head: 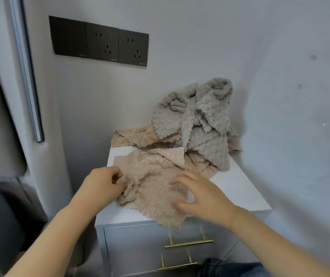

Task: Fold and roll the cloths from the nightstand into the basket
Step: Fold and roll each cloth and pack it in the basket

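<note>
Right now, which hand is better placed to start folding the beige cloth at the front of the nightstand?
Probably the left hand: it already pinches the bunched left edge of the fluffy beige cloth on the white nightstand. The right hand hovers spread above the cloth, gripping nothing.

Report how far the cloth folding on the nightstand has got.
Done: nothing shows as finished; no folded or rolled cloth is in view. In hand: the left hand pinches the bunched edge of the front beige cloth on the nightstand, the right hand hovering open over it. Left: that cloth, the grey cloths heaped at the back and the beige cloths beneath them.
</note>
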Demonstrator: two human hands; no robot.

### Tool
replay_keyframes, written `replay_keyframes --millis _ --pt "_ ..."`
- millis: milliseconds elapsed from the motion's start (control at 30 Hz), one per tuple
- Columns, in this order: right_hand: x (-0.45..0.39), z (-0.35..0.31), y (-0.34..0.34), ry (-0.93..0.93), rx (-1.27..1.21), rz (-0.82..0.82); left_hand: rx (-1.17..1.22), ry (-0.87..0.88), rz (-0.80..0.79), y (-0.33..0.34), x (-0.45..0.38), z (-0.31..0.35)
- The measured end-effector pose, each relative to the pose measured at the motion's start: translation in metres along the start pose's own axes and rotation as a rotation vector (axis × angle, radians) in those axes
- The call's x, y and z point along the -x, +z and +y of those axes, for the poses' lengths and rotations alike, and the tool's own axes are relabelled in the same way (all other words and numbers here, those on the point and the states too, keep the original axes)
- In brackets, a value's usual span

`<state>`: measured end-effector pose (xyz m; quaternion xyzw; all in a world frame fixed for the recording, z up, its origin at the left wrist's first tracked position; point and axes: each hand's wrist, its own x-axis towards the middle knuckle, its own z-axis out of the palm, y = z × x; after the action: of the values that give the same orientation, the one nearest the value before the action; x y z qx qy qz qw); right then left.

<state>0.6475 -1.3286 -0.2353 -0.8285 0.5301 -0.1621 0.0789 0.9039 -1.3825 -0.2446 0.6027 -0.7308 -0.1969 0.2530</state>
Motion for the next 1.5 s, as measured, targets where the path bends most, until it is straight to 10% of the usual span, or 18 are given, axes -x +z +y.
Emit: replay_keyframes --millis 267,467,700,900,1067,1267,1500 --pt "0.026 0.016 0.060 -0.167 0.333 -0.090 -0.009 -0.039 -0.021 -0.005 0.021 -0.014" --pt "0.031 0.011 0.045 0.038 -0.302 0.096 0.072 -0.001 -0.036 -0.017 0.030 -0.026" --pt "0.044 0.001 0.000 0.284 -0.946 0.376 0.789 -0.058 -0.201 -0.040 0.043 -0.019" --pt "0.022 0.004 -0.017 0.472 -1.075 0.516 0.527 -0.174 -0.082 -0.035 0.034 -0.020" --pt "-0.018 -0.001 -0.026 0.494 -1.201 0.582 1.097 -0.279 -0.144 -0.032 0.019 0.001" --pt "-0.046 -0.019 -0.060 0.203 -1.256 0.808 1.363 0.135 0.271 -0.052 0.007 0.023" --pt "-0.011 -0.014 -0.053 0.027 -1.146 0.717 1.174 0.342 0.197 -0.061 0.043 0.009"
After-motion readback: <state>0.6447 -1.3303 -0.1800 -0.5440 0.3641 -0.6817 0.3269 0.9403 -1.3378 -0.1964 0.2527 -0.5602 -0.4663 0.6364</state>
